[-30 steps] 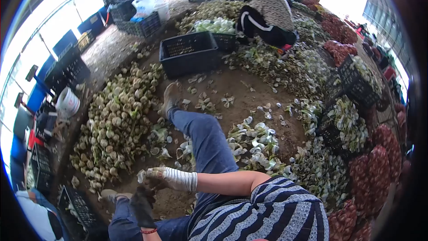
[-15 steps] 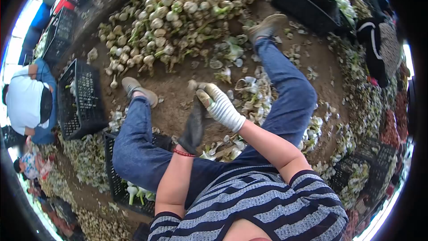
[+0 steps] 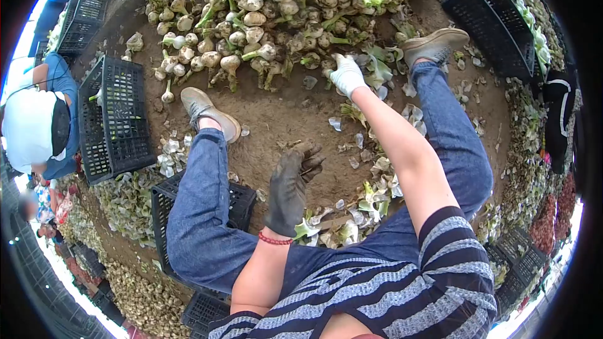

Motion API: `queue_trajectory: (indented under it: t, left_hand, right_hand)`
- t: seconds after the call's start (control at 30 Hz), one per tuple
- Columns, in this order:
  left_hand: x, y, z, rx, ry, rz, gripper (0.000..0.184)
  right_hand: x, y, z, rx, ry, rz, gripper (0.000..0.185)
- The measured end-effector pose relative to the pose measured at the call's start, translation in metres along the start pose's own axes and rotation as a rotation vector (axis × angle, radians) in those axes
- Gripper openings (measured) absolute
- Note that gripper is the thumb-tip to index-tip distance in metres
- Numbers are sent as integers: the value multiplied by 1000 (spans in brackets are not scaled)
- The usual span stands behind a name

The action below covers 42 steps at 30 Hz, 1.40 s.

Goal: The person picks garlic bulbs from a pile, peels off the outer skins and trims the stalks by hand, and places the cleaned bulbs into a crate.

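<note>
My left hand (image 3: 294,183), in a dark grey glove, hangs over bare soil between my legs. Its fingers are loosely curled with gaps between them, and nothing shows in them. My right hand (image 3: 346,76), in a white glove with soiled fingertips, reaches to the near edge of a heap of garlic bulbs (image 3: 254,19). Thumb and fingers are apart beside the bulbs there; the palm side is hidden. Many bulbs carry soil, roots and short green stems. Pale leaf scraps (image 3: 378,68) lie just right of this hand.
Black crates stand at the left (image 3: 113,119), upper right (image 3: 493,19) and beside my left leg (image 3: 242,204). Peeled skins and leaves (image 3: 370,207) litter the soil between my legs. Another person (image 3: 38,125) sits at the far left.
My right hand has moved from beside my left hand forward to the garlic heap. The bulb seen earlier at its fingertips no longer shows there. The view has shifted, and my left hand's fingers have loosened.
</note>
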<state>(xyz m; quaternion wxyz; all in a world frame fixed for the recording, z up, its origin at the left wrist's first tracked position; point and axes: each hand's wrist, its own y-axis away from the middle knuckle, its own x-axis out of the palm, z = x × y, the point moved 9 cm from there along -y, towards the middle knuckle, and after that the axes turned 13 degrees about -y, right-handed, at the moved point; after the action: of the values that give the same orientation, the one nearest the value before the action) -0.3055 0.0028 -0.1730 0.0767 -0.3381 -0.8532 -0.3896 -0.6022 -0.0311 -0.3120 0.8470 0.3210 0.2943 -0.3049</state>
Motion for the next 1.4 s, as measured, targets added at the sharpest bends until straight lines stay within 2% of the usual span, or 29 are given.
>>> queue_trajectory:
  t: [0.07,0.13,0.17,0.2,0.27,0.3,0.33,0.4,0.43,0.47,0.5,0.53,0.6,0.63,0.67,0.73,0.77,0.8,0.87,0.9,1.03,1.1,1.13,1.2,1.23,1.27,1.3,1.33,1.4]
  left_hand:
    - [-3,0,-6,17,-37,-26,43]
    - [-9,0,-8,28,-42,-49,40]
    - [-13,1,-10,39,-45,-69,39]
    - [-14,1,-10,44,-40,-71,39]
    - [-22,2,-25,220,-327,-206,41]
    - [-16,1,-32,320,-372,-168,51]
    - [-10,2,-34,325,-369,-168,51]
    - [14,14,-48,462,-676,-158,58]
    - [16,15,-46,467,-681,-166,58]
    - [18,14,-38,444,-519,-78,59]
    - [23,17,-36,421,-358,11,61]
    - [22,25,-38,431,-364,6,61]
    - [31,44,-42,397,-287,74,60]
    - [30,52,-43,370,-244,55,57]
    - [31,59,-40,376,-248,54,57]
    - [30,80,-54,680,-700,-137,55]
    - [35,96,-65,849,-1035,-267,55]
    - [37,101,-65,851,-1039,-262,55]
    - [64,133,-76,1213,-1351,-359,58]
    - [65,135,-74,1216,-1381,-373,60]
    - [67,149,-72,1196,-1360,-403,60]
    - [51,131,-60,847,-774,-160,63]
    - [50,134,-59,850,-772,-164,63]
    - [44,129,-49,692,-778,-158,56]
    - [44,129,-48,693,-779,-155,56]
    - [51,142,-58,900,-1034,-265,55]
    - [63,157,-63,1107,-1288,-376,55]
    - [66,156,-62,1109,-1288,-365,55]
    - [79,168,-68,1312,-1366,-420,53]
  right_hand:
    - [15,-10,1,-39,124,23,62]
    - [20,-11,0,-64,271,66,56]
    - [13,-3,-3,-50,165,10,50]
    - [4,10,-2,-48,4,-52,41]
    - [7,63,-1,142,-830,173,37]
    - [12,99,7,300,-1134,359,37]
    - [16,137,20,460,-1435,551,38]
    - [11,201,54,434,-1657,861,41]
    - [1,227,71,437,-1716,789,41]
    - [-8,251,91,440,-1774,718,41]
    - [-13,267,93,493,-1751,634,45]
    - [-13,275,91,483,-1754,645,45]
    - [-21,289,87,280,-1640,702,41]
    - [-26,292,71,255,-1419,601,45]
    - [-53,299,78,72,-1169,506,47]
    - [-84,310,83,12,-1064,304,48]
    - [-96,318,93,-11,-1101,324,49]
    - [-100,324,97,-12,-1106,319,49]
    - [-108,330,116,-168,-952,293,49]
    - [-108,331,114,-122,-856,235,41]
    - [-108,342,107,-88,-930,275,25]
    - [-113,350,99,-71,-973,309,25]
    - [-114,355,98,-52,-1019,337,24]
    - [-124,359,96,-5,-1005,284,32]
    - [-127,360,98,-8,-999,271,39]
    - [-129,362,99,-6,-994,256,45]
    - [-130,365,110,-118,-906,288,56]
    - [-123,363,107,-89,-834,283,49]
    - [-112,355,104,-108,-770,269,36]
